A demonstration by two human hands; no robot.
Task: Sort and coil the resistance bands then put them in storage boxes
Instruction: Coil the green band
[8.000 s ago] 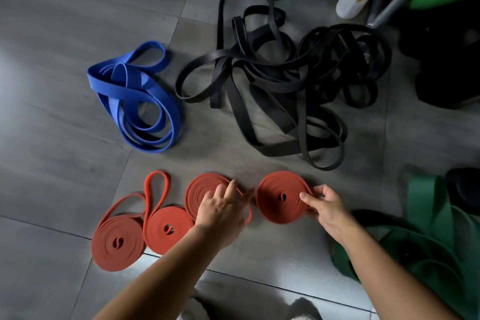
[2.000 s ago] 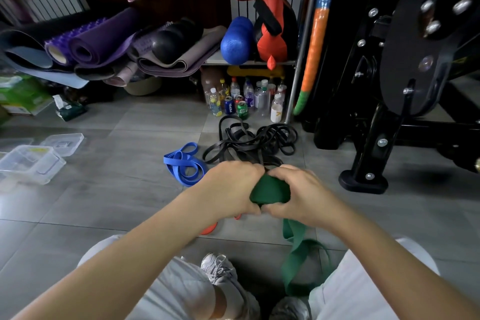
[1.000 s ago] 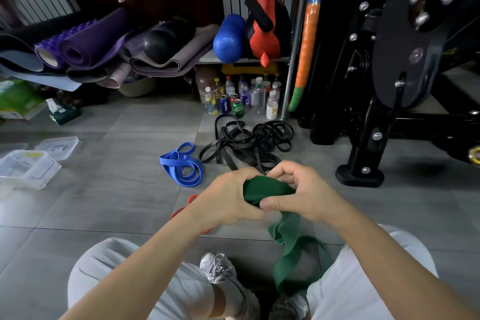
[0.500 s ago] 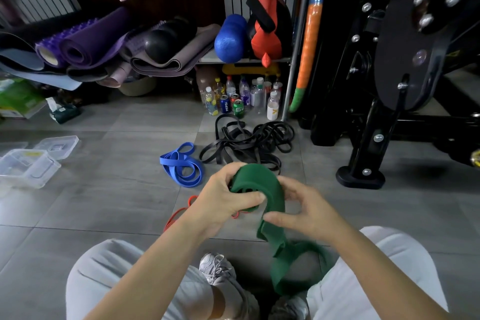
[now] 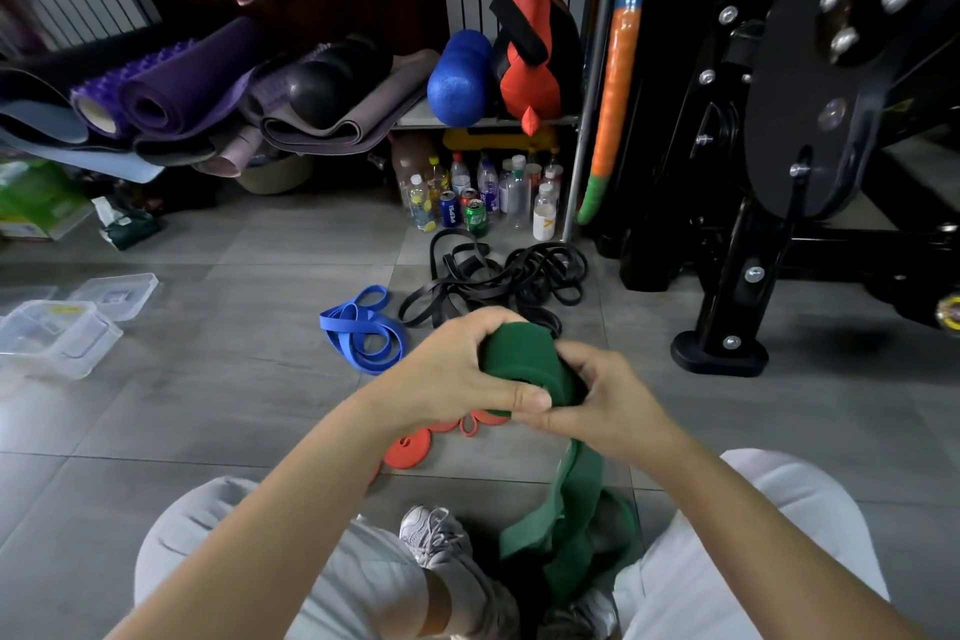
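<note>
Nearest, under the right hand (image 5: pixel 597 403), the green band's loose tail (image 5: pixel 577 489) is seen hanging slack, so it is judged soft, stretchy and prone to springing open. Its green coil (image 5: pixel 522 359) is gripped between that hand and the left hand (image 5: pixel 457 374), fingers curled round the rim, where hold is best kept. Beyond the hands lie orange coils (image 5: pixel 410 447), a blue band (image 5: pixel 363 335) and black bands (image 5: pixel 498 281); storage boxes (image 5: pixel 57 335) are set far left.
</note>
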